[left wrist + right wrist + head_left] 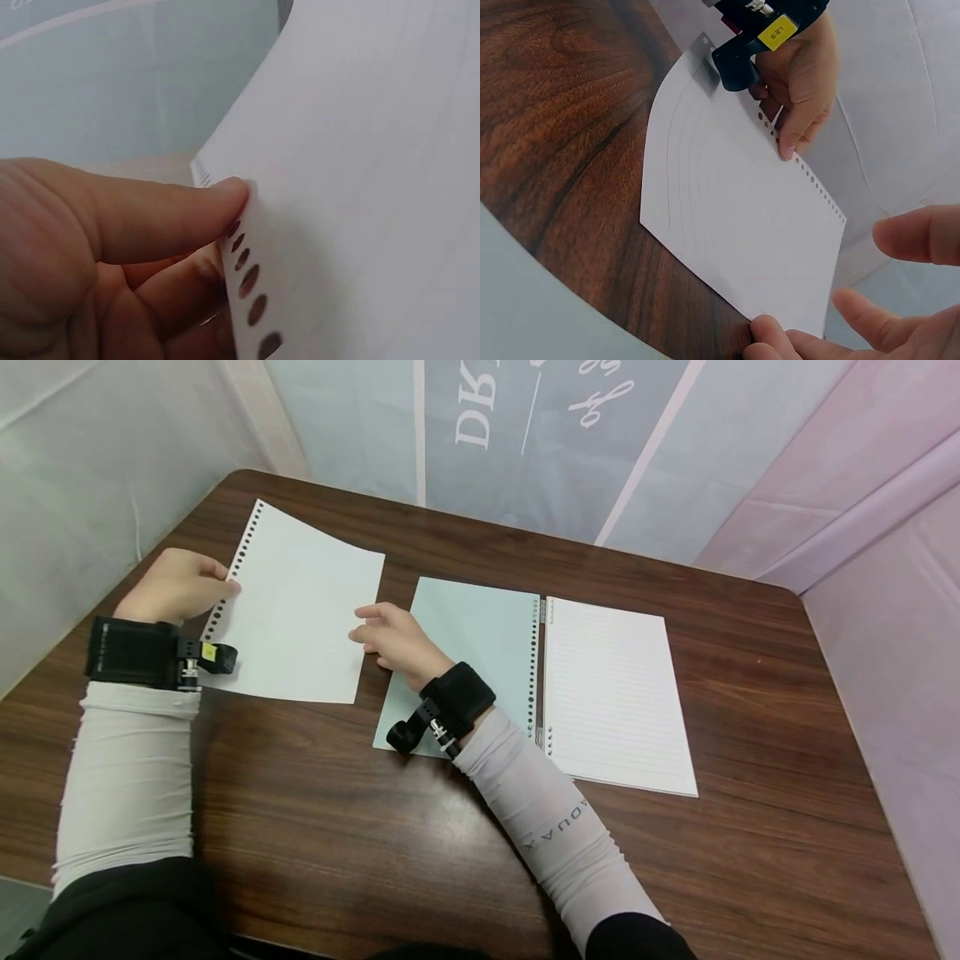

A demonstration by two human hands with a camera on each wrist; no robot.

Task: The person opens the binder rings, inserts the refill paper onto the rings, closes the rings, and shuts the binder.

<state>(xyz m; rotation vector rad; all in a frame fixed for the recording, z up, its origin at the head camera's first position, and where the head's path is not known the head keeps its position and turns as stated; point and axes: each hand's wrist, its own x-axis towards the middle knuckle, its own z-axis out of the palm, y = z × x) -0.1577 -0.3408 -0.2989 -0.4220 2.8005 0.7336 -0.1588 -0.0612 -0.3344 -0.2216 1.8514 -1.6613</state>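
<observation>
While your left hand (174, 588) pinches the loose sheet (300, 610): keep the grip light on its row of holes (242, 545), thumb on top and fingers beneath, since a hard tug could tear that punched edge.
Sheet's place: it lies toward the left of the tabletop (780, 727), left of the open notebook (457, 618), its punched side facing left and its surface bowed.
Right hand: yours (399, 643) reaches the sheet's right edge with thumb and forefinger spread wide, not gripping; whether the fingertips touch the paper, you cannot tell from here.
Bow in the paper: steady that right edge gently; thin paper like this would probably crease if squeezed or pushed inward.
Right forearm: watch your wrist, which hangs over the pale green page (513, 689) and could nudge it.
Notebook as holder: no box or tray shows; the nearest thing to one is this notebook, with the pale green page on its left, lined pages (618, 693) on its right, and small binding pieces (543, 611) between them.
</observation>
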